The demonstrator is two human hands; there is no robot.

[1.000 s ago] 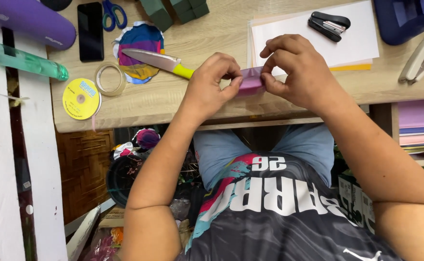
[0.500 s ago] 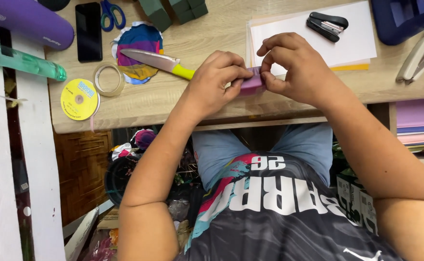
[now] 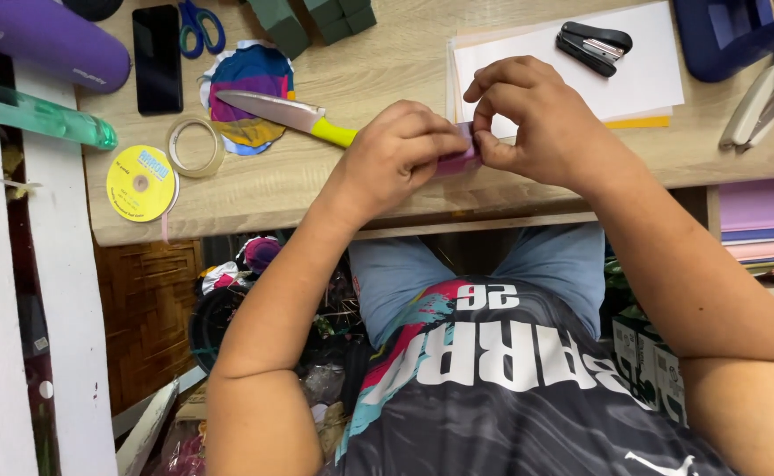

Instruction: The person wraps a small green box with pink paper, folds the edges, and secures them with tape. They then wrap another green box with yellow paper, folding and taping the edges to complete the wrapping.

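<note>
Both forearms come in from the near side and meet at the near edge of the desk (image 3: 387, 189). The left hand (image 3: 400, 154) is curled, fingers pinching one end of a small purple folded paper piece (image 3: 460, 160), and the right hand (image 3: 541, 123) is arched over the other end, fingertips pressed down on it, so both are grasping that same piece right between them at the desk's near edge. Just left of the left hand lies a knife with a yellow-green handle (image 3: 290, 115), its blade over a colourful round paper cutout (image 3: 247, 95). Farther left are a clear tape ring (image 3: 194, 146), a yellow ribbon spool (image 3: 142, 182) and a black phone (image 3: 157, 58). Beyond the right hand sits a white paper stack (image 3: 643, 79) with a black stapler (image 3: 594, 46) on top. No real containers that I can make out.
</note>
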